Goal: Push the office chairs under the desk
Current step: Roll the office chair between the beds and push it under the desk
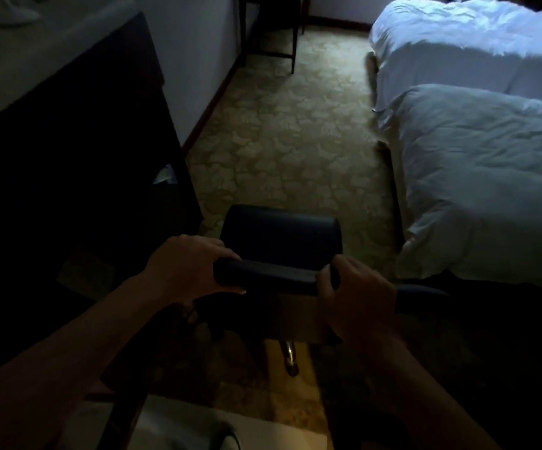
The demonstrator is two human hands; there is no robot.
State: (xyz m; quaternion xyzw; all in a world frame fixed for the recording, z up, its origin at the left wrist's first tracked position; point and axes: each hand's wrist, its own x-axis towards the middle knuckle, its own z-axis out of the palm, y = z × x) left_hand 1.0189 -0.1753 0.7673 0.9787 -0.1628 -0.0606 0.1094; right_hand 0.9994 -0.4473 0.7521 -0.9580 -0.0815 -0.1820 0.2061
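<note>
From the head view the room is dim. A strip of patterned carpet runs from the lower middle of the frame up to the top centre, and it is the open lane. On the left it is bounded by a dark desk whose side panel fills the left third of the frame, and beyond that by a pale wall with a dark skirting board. On the right it is bounded by two beds with white duvets, whose edges hang down to the carpet. At the top centre the legs of a dark table or chair stand against the wall.

The office chair sits at the lower middle of the frame, on the carpet between the desk's corner and the nearer bed, apart from both. Its seat points up the frame, along the lane. The top bar of its backrest runs left to right, nearest the camera.

The left hand wraps the left end of that bar, fingers curled over the top and thumb beneath. The right hand closes round the right end, fingers curled tight over it. A chrome part of the chair's base shows below the bar.
</note>
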